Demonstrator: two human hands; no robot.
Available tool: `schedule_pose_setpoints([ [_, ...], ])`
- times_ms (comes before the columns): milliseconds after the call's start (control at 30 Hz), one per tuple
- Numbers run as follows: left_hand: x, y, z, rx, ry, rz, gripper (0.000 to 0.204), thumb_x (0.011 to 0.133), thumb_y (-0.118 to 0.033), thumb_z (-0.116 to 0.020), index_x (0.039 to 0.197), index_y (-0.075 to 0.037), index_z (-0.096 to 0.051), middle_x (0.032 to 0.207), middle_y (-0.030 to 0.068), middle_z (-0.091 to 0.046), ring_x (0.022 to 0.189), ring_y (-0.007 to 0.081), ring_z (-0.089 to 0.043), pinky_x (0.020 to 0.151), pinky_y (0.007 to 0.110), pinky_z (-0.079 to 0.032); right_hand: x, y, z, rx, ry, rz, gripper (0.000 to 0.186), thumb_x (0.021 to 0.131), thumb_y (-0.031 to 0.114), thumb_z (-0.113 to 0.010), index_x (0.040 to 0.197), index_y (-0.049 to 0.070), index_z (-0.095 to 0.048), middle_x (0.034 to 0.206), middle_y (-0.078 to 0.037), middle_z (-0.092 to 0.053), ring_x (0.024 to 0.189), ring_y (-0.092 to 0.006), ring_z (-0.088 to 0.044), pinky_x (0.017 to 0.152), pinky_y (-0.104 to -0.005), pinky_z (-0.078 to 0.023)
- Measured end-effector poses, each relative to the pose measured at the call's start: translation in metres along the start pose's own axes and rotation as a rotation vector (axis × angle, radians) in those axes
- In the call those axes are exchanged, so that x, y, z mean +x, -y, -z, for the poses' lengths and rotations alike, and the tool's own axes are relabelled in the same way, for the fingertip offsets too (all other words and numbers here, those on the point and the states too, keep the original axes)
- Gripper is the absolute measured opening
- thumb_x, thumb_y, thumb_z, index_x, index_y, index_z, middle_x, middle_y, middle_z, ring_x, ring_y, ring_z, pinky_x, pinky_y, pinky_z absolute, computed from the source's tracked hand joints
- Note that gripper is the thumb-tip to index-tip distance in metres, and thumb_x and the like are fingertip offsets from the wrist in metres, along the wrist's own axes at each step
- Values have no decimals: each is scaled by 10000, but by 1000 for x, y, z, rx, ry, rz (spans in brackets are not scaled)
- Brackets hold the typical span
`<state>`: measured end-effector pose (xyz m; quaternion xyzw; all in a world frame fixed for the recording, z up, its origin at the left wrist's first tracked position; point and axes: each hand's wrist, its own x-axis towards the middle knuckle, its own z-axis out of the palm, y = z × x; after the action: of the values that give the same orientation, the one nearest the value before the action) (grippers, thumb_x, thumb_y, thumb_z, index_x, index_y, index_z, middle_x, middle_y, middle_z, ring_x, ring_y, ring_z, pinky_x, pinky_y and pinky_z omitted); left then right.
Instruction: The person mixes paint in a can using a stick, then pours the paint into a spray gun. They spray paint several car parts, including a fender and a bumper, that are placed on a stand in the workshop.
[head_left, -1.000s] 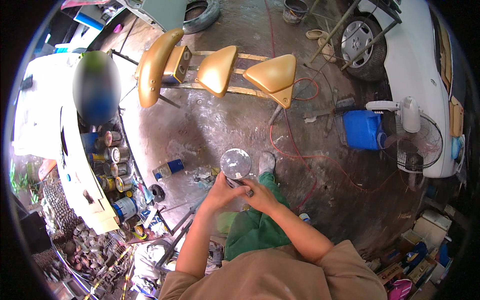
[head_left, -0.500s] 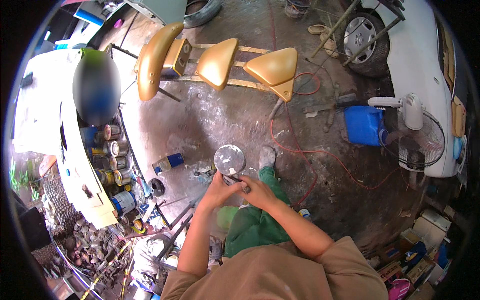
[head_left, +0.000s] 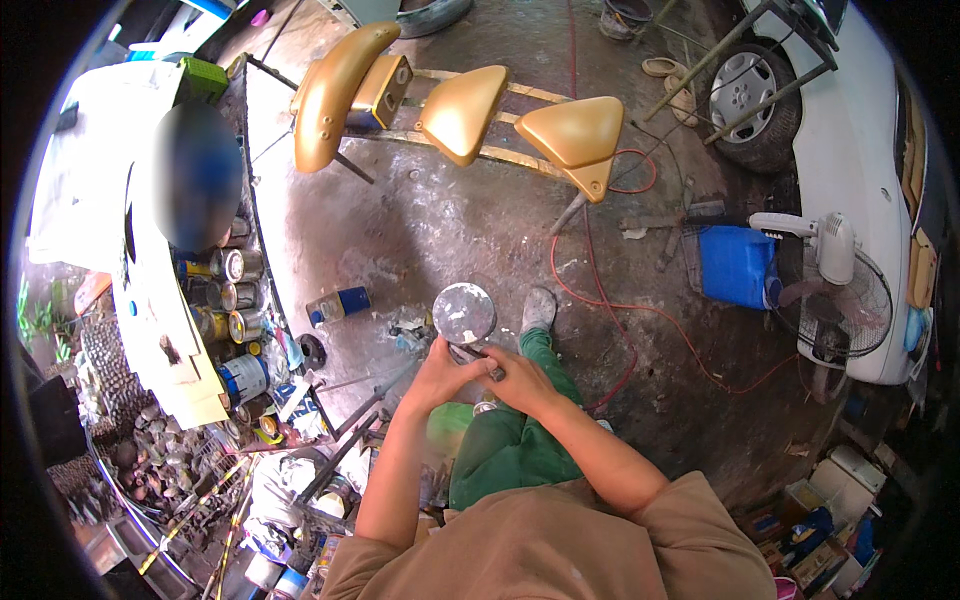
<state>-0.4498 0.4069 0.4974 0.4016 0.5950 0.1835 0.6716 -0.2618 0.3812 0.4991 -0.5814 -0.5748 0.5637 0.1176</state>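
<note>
In front of my body, both hands hold what looks like a paint spray gun (head_left: pixel 465 314), whose round, paint-splashed grey cup is seen from above. My left hand (head_left: pixel 445 380) is closed around its body just below the cup. My right hand (head_left: pixel 522 382) is closed on it from the other side, next to a short metal end. The fingers partly hide the gun's body. Beyond the hands, gold-painted panels lie on a rack: a long curved fender (head_left: pixel 335 95), a middle side cover (head_left: pixel 463 115) and a triangular cover (head_left: pixel 572 133).
Paint cans (head_left: pixel 242 265) crowd a shelf at the left, near a person (head_left: pixel 198 180). A bottle (head_left: pixel 338 306) lies on the floor. A red hose (head_left: pixel 650 312) winds across it toward a blue jerrycan (head_left: pixel 735 267), a fan (head_left: pixel 838 285) and a white car (head_left: pixel 850 120) at right.
The view has turned slightly, so the gold panels and rack sit further right and a little higher. Both hands keep their hold on the spray gun, nearly in the same place.
</note>
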Motion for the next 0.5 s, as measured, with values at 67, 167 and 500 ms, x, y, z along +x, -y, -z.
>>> schedule_pose_setpoints([
  [67,1,7,1,-14,1,17,810,718,-310,-874,1349,30,-497,1279,156,-579,1190,249,-577,1025,382,-471,2,-2,-1,-18,27,-8,496,938,422,-623,1340,134,-584,1238,-185,-666,1133,-419,-625,925,-498,-509],
  [167,0,8,2,-8,-8,36,808,722,-306,-876,1350,27,-494,1286,152,-568,1191,245,-575,1021,383,-474,2,1,0,-6,17,18,499,937,417,-625,1349,139,-581,1243,-180,-666,1136,-416,-624,926,-497,-510],
  [500,-5,-17,3,-55,1,3,803,731,-311,-890,1344,24,-493,1280,143,-582,1181,232,-582,1006,380,-486,6,6,3,-10,15,30,500,930,408,-652,1327,111,-593,1223,-184,-674,1122,-409,-635,920,-486,-516],
])
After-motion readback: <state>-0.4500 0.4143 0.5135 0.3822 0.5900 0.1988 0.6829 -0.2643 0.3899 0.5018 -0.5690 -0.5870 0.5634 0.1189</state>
